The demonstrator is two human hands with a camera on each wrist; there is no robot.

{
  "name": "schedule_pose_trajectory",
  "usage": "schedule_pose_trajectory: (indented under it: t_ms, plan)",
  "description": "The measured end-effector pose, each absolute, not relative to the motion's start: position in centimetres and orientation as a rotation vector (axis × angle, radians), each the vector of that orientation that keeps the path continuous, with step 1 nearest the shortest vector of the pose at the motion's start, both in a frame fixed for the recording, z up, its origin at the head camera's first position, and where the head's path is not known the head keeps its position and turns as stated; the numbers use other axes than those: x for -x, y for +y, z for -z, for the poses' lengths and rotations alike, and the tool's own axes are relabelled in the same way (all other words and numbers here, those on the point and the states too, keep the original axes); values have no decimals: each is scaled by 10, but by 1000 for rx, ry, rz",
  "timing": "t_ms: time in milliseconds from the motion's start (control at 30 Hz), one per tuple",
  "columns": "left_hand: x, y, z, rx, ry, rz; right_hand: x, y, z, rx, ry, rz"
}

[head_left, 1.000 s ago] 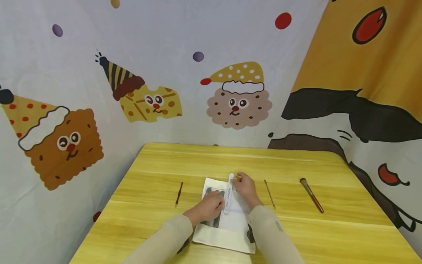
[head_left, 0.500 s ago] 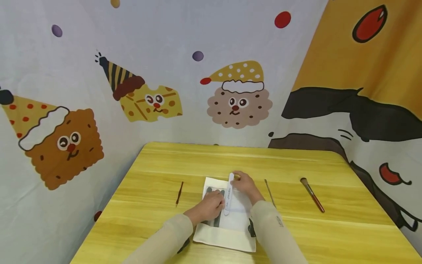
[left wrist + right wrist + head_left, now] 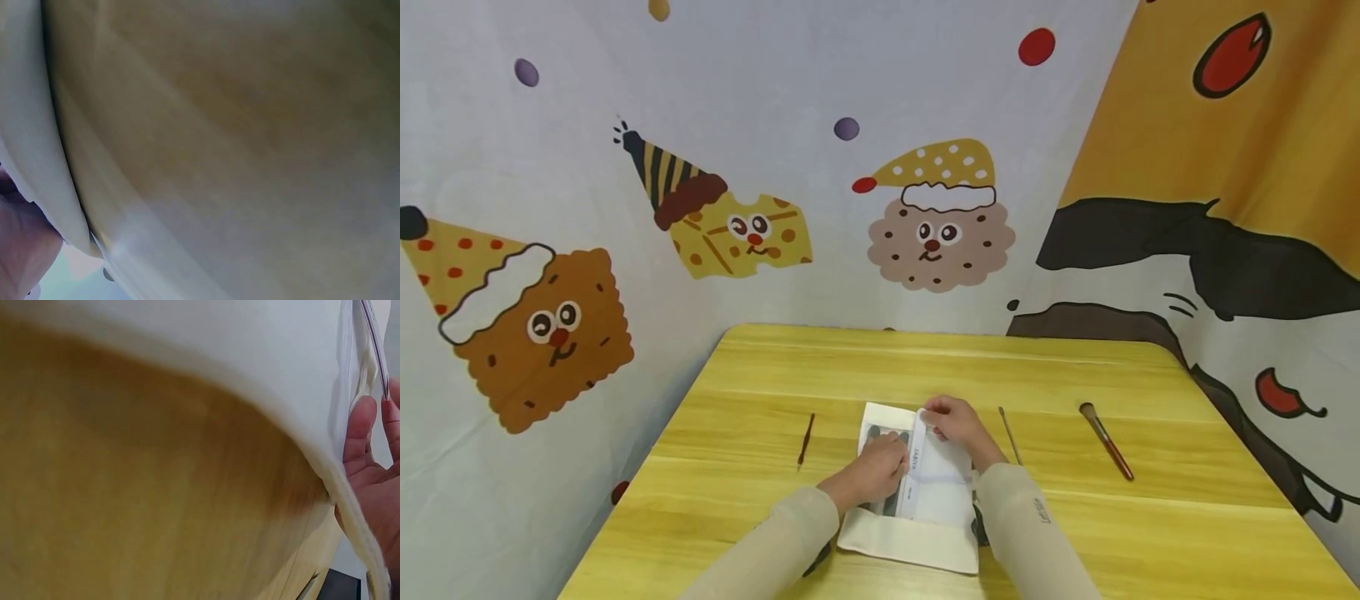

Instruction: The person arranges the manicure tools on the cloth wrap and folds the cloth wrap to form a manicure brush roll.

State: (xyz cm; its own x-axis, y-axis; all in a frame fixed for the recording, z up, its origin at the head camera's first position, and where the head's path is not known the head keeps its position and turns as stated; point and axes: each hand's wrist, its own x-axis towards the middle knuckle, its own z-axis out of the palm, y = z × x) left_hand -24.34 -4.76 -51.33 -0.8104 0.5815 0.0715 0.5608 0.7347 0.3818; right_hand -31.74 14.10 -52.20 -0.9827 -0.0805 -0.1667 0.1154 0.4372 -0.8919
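Note:
A long white nail file [image 3: 914, 457] with printed lettering lies lengthwise over the middle of a cream cloth pouch [image 3: 906, 542]. My right hand [image 3: 957, 423] pinches its far end between thumb and fingers. In the right wrist view, the thumb [image 3: 361, 428] and fingertips meet the file's striped edge [image 3: 375, 350]. The file's near end reaches down to the pouch's folded front band. My left hand [image 3: 874, 468] grips the pouch's clear pocket just left of the file, fingers bent. Grey round-ended strips [image 3: 891, 504] show in the pocket beneath that hand.
Left of the pouch lies a thin brown tool [image 3: 806, 442]. To the right are a slim metal stick [image 3: 1010, 433] and a makeup brush [image 3: 1107, 440] with a reddish handle. All rest on the wooden table [image 3: 737, 500], with a printed curtain [image 3: 820, 308] behind.
My right hand has shifted from beside the nail file onto its far end. The file has slid toward me along the pouch. My left hand stays in place.

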Motion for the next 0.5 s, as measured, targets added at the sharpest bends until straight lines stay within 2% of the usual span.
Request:
schedule_pose_trajectory:
  t_ms: [267, 500]
  plan:
    - [245, -47, 516, -905, 2886, -638, 312, 139, 520, -17, 2563, 1568]
    - [244, -47, 518, -1020, 2949, -551, 308, 143, 523, -87, 2574, 1570]
